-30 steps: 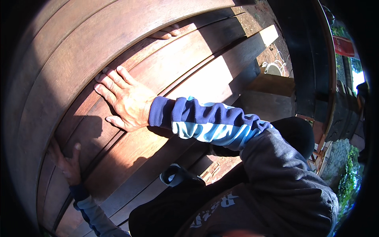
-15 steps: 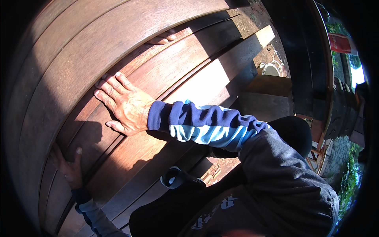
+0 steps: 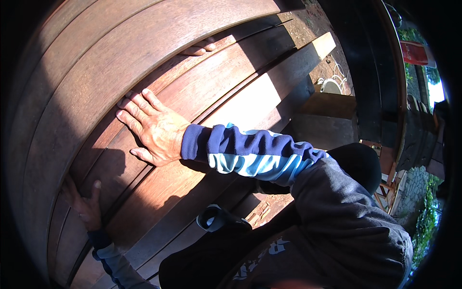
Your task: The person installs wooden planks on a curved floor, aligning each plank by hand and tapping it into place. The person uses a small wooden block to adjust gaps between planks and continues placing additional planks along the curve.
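My right hand (image 3: 156, 129) lies flat on the sunlit brown wooden planks (image 3: 192, 79), fingers stretched out and thumb apart. Its fingertips reach the edge of a wide upper plank (image 3: 110, 53). In the shade at the lower left, my left hand (image 3: 86, 207) rests against the planks, its thumb spread away. The ends of its fingers are partly hidden at that same upper plank's edge. Neither hand shows anything held. Another person's fingers (image 3: 199, 47) come out from under the upper plank farther along its edge.
A dark wooden block (image 3: 327, 115) stands right of the planks, near a round white object (image 3: 331, 85) with thin cords on the dirt ground. Long dark boards (image 3: 370, 62) rise at the right. My foot in a dark shoe (image 3: 211, 217) is beside the planks' lower edge.
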### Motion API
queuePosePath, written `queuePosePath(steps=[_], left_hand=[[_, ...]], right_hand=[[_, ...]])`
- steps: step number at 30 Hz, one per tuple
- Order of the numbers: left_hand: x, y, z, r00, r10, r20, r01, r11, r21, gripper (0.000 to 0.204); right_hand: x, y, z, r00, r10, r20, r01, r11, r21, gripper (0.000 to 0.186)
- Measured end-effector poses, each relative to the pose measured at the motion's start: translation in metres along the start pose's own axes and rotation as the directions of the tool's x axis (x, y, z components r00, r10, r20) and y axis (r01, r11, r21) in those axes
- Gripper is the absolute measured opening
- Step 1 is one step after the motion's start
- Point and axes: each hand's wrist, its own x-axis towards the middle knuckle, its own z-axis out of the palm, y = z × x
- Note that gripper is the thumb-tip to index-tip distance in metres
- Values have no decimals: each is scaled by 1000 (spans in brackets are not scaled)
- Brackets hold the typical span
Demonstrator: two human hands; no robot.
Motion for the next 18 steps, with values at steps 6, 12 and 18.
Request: queuePosePath(steps=[6, 12, 18], left_hand=[[0, 2, -1, 999, -28, 16, 29, 1000, -12, 87], [0, 1, 0, 999, -26, 19, 26, 1000, -3, 88], [-1, 0, 1, 1000, -5, 6, 5, 1000, -18, 87]], right_hand=[[0, 1, 0, 1000, 2, 10, -2, 1000, 17, 79], [0, 1, 0, 1000, 2, 12, -3, 1000, 18, 79], [0, 1, 0, 1000, -2, -4, 2, 1000, 25, 79]])
